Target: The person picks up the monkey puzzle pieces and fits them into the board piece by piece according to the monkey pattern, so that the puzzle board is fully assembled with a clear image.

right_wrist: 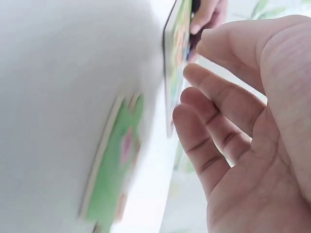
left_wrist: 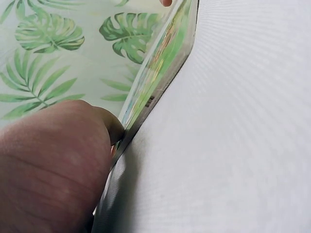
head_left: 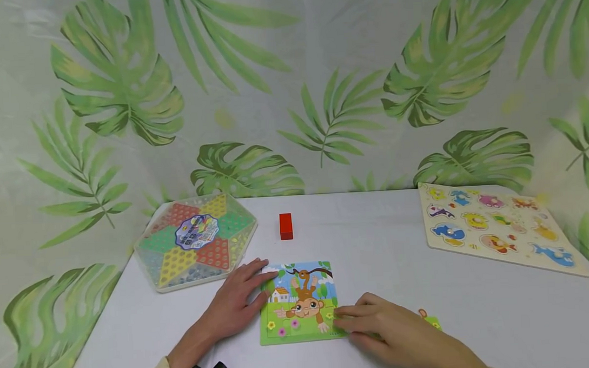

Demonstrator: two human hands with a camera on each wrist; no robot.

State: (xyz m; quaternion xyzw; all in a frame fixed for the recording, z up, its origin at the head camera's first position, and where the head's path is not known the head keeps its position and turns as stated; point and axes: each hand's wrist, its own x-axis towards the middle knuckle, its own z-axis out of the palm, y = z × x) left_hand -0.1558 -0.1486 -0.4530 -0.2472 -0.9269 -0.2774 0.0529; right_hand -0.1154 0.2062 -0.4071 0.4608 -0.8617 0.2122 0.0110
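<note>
A square jigsaw puzzle (head_left: 305, 292) with a monkey hanging from a branch lies flat on the table. My left hand (head_left: 237, 299) rests at its left side, fingers extended along and over the upper left edge. In the left wrist view, a finger touches the puzzle's edge (left_wrist: 163, 80). My right hand (head_left: 392, 327) is at the puzzle's lower right side, its fingertips at the edge, lightly bent and holding nothing. A loose green puzzle piece (right_wrist: 114, 165) lies on the table below the right palm. In the head view, that hand mostly hides the piece (head_left: 433, 322).
Behind the puzzle stands a small red block (head_left: 286, 226). A hexagonal Chinese checkers board (head_left: 166, 214) lies at the back left. At the back right is a wooden peg puzzle (head_left: 470, 202) with sea animals. A leaf-patterned cloth (head_left: 338, 31) hangs behind the white table (head_left: 354, 230).
</note>
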